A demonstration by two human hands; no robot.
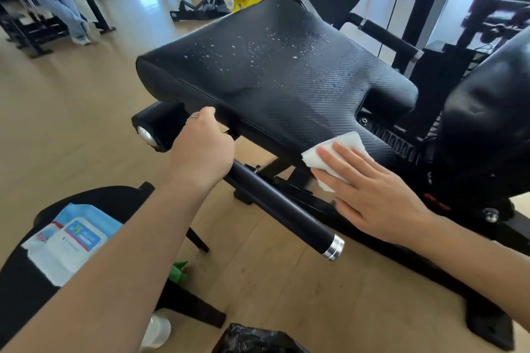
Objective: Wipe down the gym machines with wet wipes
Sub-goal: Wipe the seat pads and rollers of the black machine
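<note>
My right hand (370,198): flat grip pressing wipe (335,152) onto wet seat (272,71). My left hand (203,146): grip curled under seat edge.

A black textured seat pad (275,71) on a gym machine, tilted and beaded with droplets; a folded white wet wipe (329,155) lies flat against its near right edge.

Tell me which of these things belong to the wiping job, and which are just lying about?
Part of the job:
white wet wipe
black textured seat pad
blue-and-white wipes packet
right hand
left hand

Lying about:
black plastic bag
green object
white bottle
</note>
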